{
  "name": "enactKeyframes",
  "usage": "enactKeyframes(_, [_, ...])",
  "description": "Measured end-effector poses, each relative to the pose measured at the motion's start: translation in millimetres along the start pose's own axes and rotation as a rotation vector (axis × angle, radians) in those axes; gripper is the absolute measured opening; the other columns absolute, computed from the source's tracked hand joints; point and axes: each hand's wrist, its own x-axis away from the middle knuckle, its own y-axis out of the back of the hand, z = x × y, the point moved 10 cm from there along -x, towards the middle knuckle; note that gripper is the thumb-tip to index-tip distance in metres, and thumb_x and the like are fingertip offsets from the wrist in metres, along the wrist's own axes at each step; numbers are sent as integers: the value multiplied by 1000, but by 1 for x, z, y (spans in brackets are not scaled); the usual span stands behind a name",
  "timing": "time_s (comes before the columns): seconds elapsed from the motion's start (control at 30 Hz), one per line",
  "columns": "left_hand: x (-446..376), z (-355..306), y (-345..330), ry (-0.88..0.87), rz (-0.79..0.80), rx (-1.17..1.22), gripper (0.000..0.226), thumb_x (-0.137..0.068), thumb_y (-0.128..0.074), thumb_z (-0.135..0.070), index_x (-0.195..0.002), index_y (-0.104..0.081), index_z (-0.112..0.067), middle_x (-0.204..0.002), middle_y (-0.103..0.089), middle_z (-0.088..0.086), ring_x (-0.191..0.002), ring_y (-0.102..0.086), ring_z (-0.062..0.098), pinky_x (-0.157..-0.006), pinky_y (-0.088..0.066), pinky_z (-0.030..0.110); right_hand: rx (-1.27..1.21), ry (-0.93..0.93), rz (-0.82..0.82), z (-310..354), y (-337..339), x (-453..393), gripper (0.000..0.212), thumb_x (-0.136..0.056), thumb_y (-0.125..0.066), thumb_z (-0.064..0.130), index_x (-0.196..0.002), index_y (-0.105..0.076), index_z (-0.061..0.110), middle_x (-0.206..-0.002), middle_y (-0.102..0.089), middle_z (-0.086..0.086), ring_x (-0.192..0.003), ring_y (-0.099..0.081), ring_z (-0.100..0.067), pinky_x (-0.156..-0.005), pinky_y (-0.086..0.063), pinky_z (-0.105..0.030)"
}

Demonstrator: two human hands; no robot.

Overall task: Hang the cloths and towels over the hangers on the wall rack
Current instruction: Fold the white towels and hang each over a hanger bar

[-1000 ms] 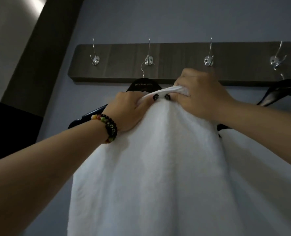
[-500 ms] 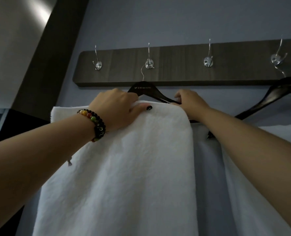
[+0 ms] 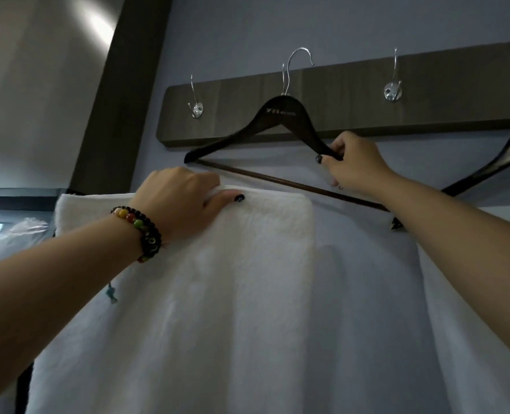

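A white towel [image 3: 223, 294] hangs down in front of me, its top edge gripped by my left hand [image 3: 185, 201], which wears a beaded bracelet. My right hand [image 3: 352, 165] holds the right arm of a dark wooden hanger [image 3: 280, 115]. The hanger is tilted, its metal hook lifted above the wall rack [image 3: 352, 94] and clear of the rack's hooks. The towel's top edge sits just below the hanger's lower bar, apart from it.
Metal hooks [image 3: 392, 92] line the dark rack. A second dark hanger [image 3: 504, 156] hangs at the far right, with another white cloth [image 3: 471, 294] below it. A dark vertical beam [image 3: 119, 94] runs up the left side of the wall.
My right hand let go of the towel and took the hanger's right arm. The hanger rose off its hook and tilted. My left hand lowered the towel slightly.
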Motion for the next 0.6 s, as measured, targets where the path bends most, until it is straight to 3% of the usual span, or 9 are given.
enactKeyframes(0.07, [7, 6, 6, 19, -7, 39, 64, -80, -15, -70, -83, -55, -21, -59, -48, -7, -53, -46, 7, -51, -35, 25, -86, -18, 27, 8, -2, 21, 19, -92, -61, 26, -97, -45, 17, -100, -62, -9, -67, -66, -19, -50, -51, -22])
enactKeyframes(0.2, [28, 12, 14, 50, -25, 115, 67, -80, -16, -72, -81, -57, -19, -59, -53, -2, -53, -51, 11, -53, -43, 26, -179, -19, -70, 31, 11, 86, 21, -89, -64, 25, -96, -45, 19, -95, -65, -7, -73, -63, -22, -65, -54, -35])
enactKeyframes(0.37, [71, 3, 20, 36, -48, 258, 56, -88, -19, -73, -77, -51, -29, -53, -47, -11, -48, -48, 4, -52, -47, 28, -327, -70, -192, 68, 32, 185, 20, -87, -68, 22, -86, -48, 21, -84, -66, 4, -68, -65, -12, -57, -56, -32])
enactKeyframes(0.43, [93, -8, 25, 5, -60, 326, 51, -89, -22, -68, -73, -51, -28, -49, -44, -14, -45, -46, 1, -47, -42, 23, -346, -104, -214, 84, 38, 222, 21, -85, -70, 20, -83, -50, 23, -76, -64, 11, -68, -64, -9, -56, -54, -28])
enactKeyframes(0.53, [132, -27, 28, 17, -42, 540, 52, -90, -34, -62, -67, -56, -22, -46, -47, -10, -42, -48, 6, -46, -41, 22, -373, -191, -178, 100, 36, 277, 23, -81, -74, 19, -77, -52, 24, -74, -65, 12, -61, -60, -9, -49, -49, -27])
enactKeyframes(0.6, [159, -41, 30, 60, 3, 737, 50, -88, -42, -61, -63, -58, -21, -48, -50, -7, -47, -50, 6, -49, -38, 13, -378, -258, -159, 103, 36, 314, 26, -78, -75, 13, -73, -53, 24, -72, -66, 9, -58, -58, -12, -49, -46, -28])
